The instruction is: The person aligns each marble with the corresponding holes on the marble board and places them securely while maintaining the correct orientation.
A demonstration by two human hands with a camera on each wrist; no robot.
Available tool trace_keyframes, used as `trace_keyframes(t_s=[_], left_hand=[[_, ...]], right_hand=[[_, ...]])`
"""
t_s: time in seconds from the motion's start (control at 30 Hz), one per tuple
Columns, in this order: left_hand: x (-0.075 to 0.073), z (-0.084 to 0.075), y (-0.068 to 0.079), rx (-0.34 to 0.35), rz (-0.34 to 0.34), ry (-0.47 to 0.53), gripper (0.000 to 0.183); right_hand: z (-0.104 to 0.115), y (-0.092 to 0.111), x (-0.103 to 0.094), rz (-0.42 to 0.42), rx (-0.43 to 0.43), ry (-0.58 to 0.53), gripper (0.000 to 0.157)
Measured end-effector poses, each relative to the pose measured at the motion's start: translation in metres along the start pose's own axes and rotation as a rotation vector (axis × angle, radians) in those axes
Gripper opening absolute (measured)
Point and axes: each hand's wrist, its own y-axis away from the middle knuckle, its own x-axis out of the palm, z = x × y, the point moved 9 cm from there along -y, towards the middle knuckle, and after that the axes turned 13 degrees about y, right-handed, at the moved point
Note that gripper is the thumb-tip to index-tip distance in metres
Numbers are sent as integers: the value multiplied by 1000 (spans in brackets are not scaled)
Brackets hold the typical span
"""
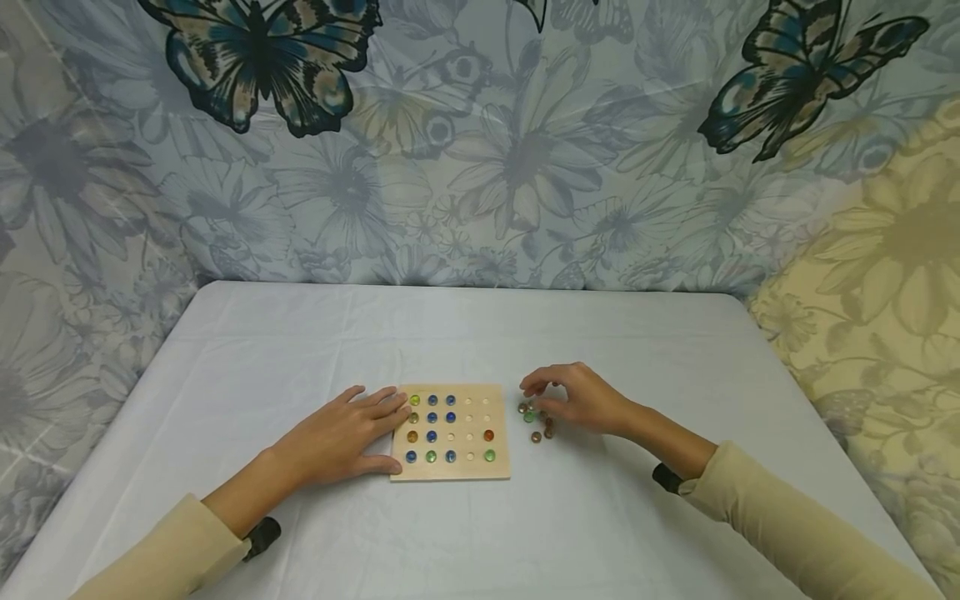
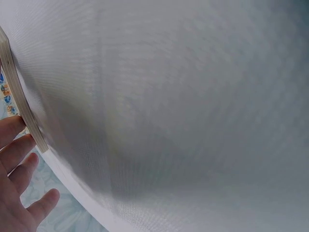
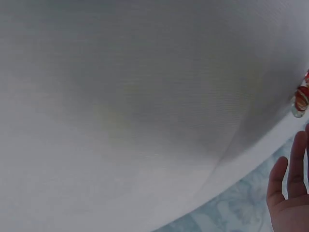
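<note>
A light wooden board [image 1: 460, 475] with rows of round holes lies on the table, with blue, green, amber and red glass marbles in many of them. My left hand [image 1: 352, 437] rests on the board's left edge, fingers spread and fairly straight; in the left wrist view its fingertips meet the board's side [image 2: 21, 96]. Right of the board lies a small group of loose marbles [image 1: 536, 437], brownish and green. Over them hovers my right hand [image 1: 585, 400], index finger and thumb bent with a gap between them. No marble shows clearly between its fingertips. In the right wrist view, red-and-clear marbles [image 3: 301, 99] lie beyond the fingers.
A white cloth [image 1: 337, 533] covers the table [image 1: 600, 325]. Behind and beside it hangs fabric [image 1: 525, 167] printed with flowers and butterflies. Several holes [image 1: 469, 415] toward the board's right side hold no marble.
</note>
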Motion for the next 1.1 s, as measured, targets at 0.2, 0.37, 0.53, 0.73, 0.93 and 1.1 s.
trace_keyframes(t_s=[0.2,0.37,0.53,0.73,0.93,1.1], left_hand=[[0,0,0,-3,2,4,77],[1,1,0,-4,1,1,78],[1,1,0,0,-1,0,77],[1,1,0,-1,-1,-4,77],[0,1,0,4,-5,-7,77],[1,1,0,6,-6,-7,77]], right_hand=[[-8,7,0,-18,-1,14,27],[-13,12,0,-27,-14,37,27],[-15,18,2,-12,-9,27,27],[-17,24,5,0,-4,18,28],[-19,29,4,3,9,10,29],[-21,31,6,31,35,-11,31]])
